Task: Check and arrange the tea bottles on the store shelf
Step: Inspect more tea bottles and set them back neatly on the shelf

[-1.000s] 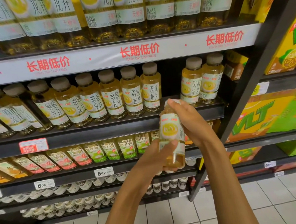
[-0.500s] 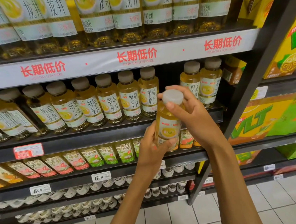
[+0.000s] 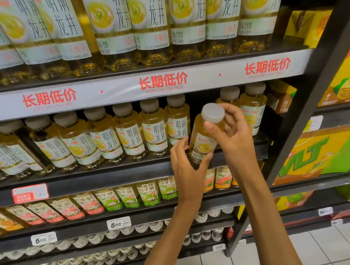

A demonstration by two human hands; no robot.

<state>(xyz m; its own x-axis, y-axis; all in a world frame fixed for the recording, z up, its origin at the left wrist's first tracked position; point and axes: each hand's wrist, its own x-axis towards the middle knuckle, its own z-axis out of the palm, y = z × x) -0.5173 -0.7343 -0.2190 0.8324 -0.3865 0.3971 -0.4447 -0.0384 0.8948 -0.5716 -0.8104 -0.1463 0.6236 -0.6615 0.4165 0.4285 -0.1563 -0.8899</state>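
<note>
A small yellow tea bottle (image 3: 204,139) with a grey cap is held tilted in front of a gap in the middle shelf (image 3: 119,174). My left hand (image 3: 187,164) grips its base from below. My right hand (image 3: 230,132) grips its neck just under the cap. A row of matching tea bottles (image 3: 109,140) stands left of the gap, and two more (image 3: 252,109) stand to its right, partly behind my right hand.
Large tea bottles (image 3: 143,25) fill the upper shelf above a white price strip (image 3: 163,83). Lower shelves hold other bottled drinks (image 3: 130,194). A dark upright post (image 3: 304,112) separates yellow and green drink cartons (image 3: 323,154) on the right. Tiled floor lies below.
Both hands have lifted the bottle up from below the shelf edge to the level of the gap in the middle row, and its cap end has tipped toward the right.
</note>
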